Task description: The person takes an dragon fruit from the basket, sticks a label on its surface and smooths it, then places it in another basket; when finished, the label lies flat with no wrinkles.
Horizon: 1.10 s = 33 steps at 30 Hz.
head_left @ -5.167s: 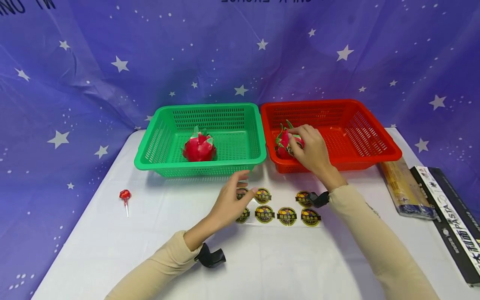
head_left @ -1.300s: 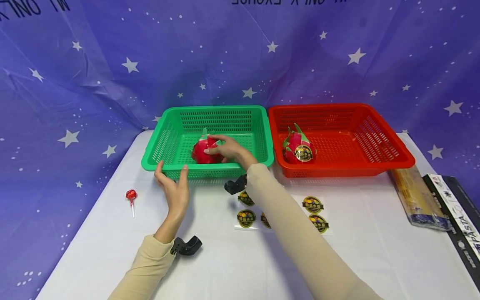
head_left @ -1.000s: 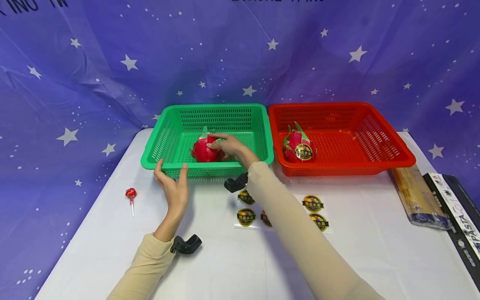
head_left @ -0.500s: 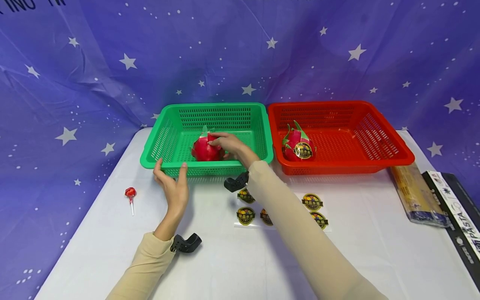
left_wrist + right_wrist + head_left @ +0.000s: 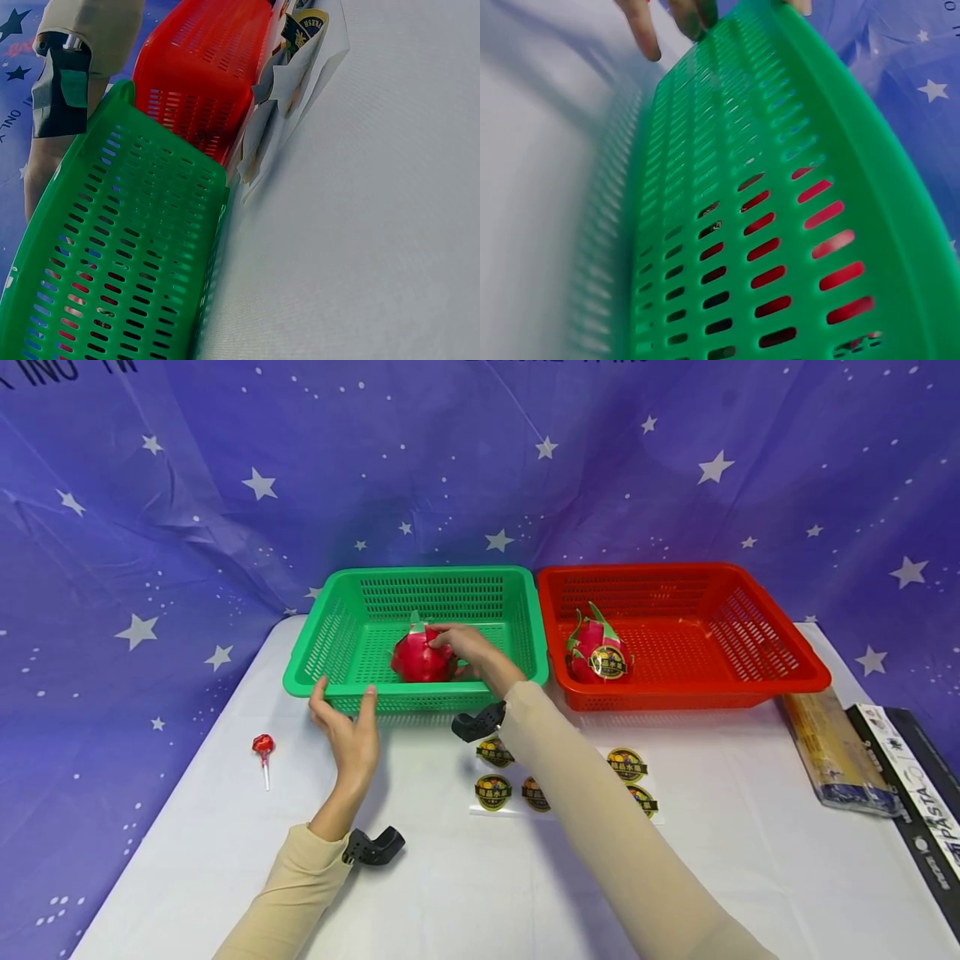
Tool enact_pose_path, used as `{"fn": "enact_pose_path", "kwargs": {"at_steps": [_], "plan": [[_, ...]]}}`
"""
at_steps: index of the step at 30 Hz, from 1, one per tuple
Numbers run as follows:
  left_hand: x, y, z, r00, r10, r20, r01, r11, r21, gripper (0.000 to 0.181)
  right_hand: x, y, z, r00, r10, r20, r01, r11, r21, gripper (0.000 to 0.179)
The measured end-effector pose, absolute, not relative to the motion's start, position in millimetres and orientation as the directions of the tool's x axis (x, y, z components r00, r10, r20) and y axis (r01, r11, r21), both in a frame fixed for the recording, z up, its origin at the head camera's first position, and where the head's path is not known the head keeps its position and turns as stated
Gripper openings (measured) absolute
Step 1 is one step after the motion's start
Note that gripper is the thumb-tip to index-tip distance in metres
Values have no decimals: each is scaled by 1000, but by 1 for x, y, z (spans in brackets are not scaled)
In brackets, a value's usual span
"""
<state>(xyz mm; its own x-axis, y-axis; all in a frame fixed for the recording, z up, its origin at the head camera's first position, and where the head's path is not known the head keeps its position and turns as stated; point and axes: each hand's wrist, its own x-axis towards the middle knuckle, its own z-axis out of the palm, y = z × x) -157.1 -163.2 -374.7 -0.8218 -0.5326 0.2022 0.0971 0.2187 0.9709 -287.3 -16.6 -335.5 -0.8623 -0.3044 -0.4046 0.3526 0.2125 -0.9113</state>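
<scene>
Red dragon fruit [image 5: 414,662] gripped by fingers of the right hand [image 5: 472,648], green basket [image 5: 412,692] around them, left hand [image 5: 349,745] touching its near rim, fingers apart, red basket [image 5: 690,687] rightward.

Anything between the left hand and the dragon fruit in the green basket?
Yes: the green basket's front wall stands between the left hand and the dragon fruit, which the right hand holds inside.

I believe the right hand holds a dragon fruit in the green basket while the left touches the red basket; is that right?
Not quite: the head view shows the left hand touching the green basket, not the red basket; the right hand does hold a dragon fruit there.
</scene>
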Motion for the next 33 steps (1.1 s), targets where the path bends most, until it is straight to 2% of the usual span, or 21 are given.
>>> {"fn": "enact_pose_path", "kwargs": {"at_steps": [10, 18, 24, 33], "plan": [[-151, -157, -363, -824, -529, 203, 107, 207, 972, 66, -288, -12, -333, -871, -288, -399, 369, 153, -917, 40], [-149, -156, -361, -821, -534, 201, 101, 210, 972, 64, -285, -7, -331, -871, -324, -369, 392, -6, -920, 42], [-148, -155, -359, -820, -534, 206, 105, 214, 971, 63, -279, 3, -328, -875, -378, -303, 378, -144, -914, 45], [-149, -155, -361, -821, -529, 213, 115, 212, 971, 63, -259, 25, -310, -876, -466, -125, 302, -328, -895, 45]]}}
